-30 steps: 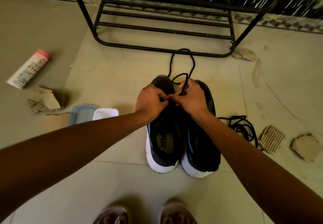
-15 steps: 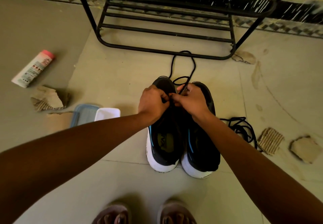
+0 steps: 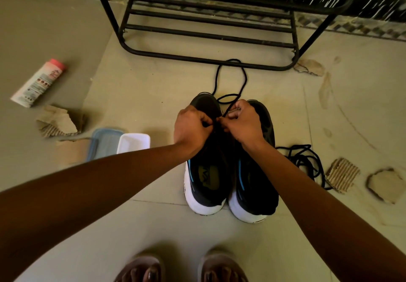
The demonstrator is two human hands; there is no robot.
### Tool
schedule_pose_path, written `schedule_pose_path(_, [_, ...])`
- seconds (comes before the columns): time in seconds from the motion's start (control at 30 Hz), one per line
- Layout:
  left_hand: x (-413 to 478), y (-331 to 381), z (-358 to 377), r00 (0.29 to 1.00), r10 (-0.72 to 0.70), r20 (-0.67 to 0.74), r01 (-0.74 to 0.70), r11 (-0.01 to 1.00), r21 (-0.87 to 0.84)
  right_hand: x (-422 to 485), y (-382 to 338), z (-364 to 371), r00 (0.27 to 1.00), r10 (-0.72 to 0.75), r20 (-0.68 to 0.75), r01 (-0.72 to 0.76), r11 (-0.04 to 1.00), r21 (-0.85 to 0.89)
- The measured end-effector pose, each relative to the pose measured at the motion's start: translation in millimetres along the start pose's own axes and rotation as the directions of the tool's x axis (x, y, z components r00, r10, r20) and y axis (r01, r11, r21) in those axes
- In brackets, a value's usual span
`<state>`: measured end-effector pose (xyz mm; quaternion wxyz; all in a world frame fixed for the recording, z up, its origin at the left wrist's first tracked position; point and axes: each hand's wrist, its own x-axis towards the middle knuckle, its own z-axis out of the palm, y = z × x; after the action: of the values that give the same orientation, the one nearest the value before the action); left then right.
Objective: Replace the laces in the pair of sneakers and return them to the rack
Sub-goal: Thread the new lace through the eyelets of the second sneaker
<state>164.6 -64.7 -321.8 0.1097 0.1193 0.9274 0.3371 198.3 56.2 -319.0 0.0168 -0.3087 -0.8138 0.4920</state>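
Two black sneakers with white soles stand side by side on the floor, toes toward the rack: the left sneaker (image 3: 206, 178) and the right sneaker (image 3: 254, 185). My left hand (image 3: 192, 131) and my right hand (image 3: 243, 122) meet over the front of the left sneaker, each pinching a black lace (image 3: 245, 77). That lace loops out across the floor to the foot of the black metal shoe rack (image 3: 208, 37). The eyelets are hidden under my hands. A second black lace (image 3: 307, 160) lies in a loose heap to the right of the pair.
A white tube with a pink cap (image 3: 38, 82) lies at the left. A clear lidded box (image 3: 105, 143) and a white tray (image 3: 134, 142) sit by my left forearm. Torn cardboard pieces (image 3: 341, 177) are scattered on both sides. My sandalled feet (image 3: 182, 268) are at the bottom.
Both hands have drawn closer together and lower over the left sneaker's front. The lace loop in front of the toes has shifted slightly.
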Motion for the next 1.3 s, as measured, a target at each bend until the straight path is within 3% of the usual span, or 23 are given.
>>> schedule_pose_path(0.53, [-2,-1,3,0.999,0.054,-0.008,-0.053,0.995,0.082,-1,1,3,1.0,0.0,0.028,0.0,1.0,0.01])
schedule_pose_path(0.9, [-4,0,1,0.999,0.039,-0.018,-0.039,0.999,0.036,-3,-1,0,0.999,0.023,0.033,-0.023,1.0,0.018])
schedule_pose_path(1.1, [-4,-1,6,0.999,-0.005,-0.047,0.007,1.0,0.03,7,-14,-6,0.975,0.127,0.182,-0.121,0.992,-0.043])
schedule_pose_path(1.3, [-4,-4,11,0.997,-0.02,-0.077,0.018,1.0,-0.018,13,-14,-6,0.947,0.191,0.257,-0.205,0.979,0.025])
